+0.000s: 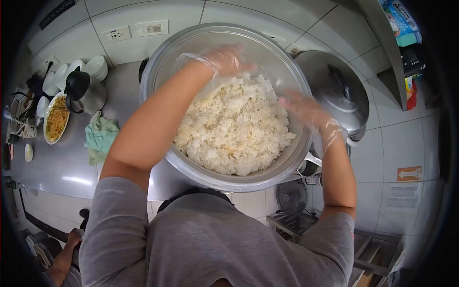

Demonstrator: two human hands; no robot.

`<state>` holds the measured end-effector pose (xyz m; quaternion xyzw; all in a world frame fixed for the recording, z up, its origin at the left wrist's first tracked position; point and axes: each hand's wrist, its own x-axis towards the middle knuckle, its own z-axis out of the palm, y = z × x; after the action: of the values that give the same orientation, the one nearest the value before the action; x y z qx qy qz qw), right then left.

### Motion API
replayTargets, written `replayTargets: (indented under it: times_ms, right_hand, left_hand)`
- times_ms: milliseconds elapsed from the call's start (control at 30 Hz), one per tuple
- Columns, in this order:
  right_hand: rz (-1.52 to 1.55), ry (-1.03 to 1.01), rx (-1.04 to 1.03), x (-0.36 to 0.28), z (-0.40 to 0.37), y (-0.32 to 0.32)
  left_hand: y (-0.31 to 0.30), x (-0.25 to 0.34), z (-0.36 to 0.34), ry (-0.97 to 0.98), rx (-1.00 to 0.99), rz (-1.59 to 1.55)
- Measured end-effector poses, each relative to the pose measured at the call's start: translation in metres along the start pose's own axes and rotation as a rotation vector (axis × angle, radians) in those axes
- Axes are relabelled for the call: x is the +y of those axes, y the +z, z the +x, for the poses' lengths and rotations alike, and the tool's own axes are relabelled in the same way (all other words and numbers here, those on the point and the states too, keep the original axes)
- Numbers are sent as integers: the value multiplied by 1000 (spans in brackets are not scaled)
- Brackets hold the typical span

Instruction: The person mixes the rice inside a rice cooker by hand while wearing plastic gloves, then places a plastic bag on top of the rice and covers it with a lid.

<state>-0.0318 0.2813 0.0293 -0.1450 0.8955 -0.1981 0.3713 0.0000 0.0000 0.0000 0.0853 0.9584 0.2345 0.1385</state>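
Note:
A large metal basin [160,71] holds a mound of cooked white rice [234,126] with a few yellowish patches. Clear plastic gloves cover both of my hands. My left hand [230,60] is over the far part of the basin, just beyond the rice, its fingers stretched out and slightly smeared by motion. On the right side, my right hand [306,109] reaches in over the inner wall, fingers apart and their tips close to the edge of the rice. Neither hand has anything visible in its grasp.
A big lidded pot [330,86] stands right of the basin. On the steel counter [71,167] at left are a green cloth [102,134], a steel jug [88,93], a plate of noodles [57,118] and stacked white bowls [97,67]. Another person's arm [64,258] shows at lower left.

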Motion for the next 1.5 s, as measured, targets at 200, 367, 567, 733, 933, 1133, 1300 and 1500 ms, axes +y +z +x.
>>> replayTargets:
  times_ms: [200,367,567,733,933,1133,1300,1500]
  right_hand:
    - [244,-24,-79,-31,19,82]
    - [73,-133,-22,-77,92,117]
    - [283,-254,-50,-109,67,87]
    - [170,291,-206,-53,-26,47]
    - [563,243,9,19,24,151]
    - [682,176,110,-53,41,136]
    - [-1124,-397,329,-93,161,138]
    - [-444,-631,508,-68,181,95]
  left_hand:
    - [-12,6,-28,-71,316,74]
    - [-18,-9,-30,151,817,-157]
    - [-5,-33,-4,229,747,-6]
    - [-14,-27,-17,204,801,-68]
    - [-13,-9,-38,361,874,-164]
    - [-14,-10,-36,336,930,-120]
    - [-6,-19,-21,316,871,-61]
    - [-2,-44,4,349,779,-23]
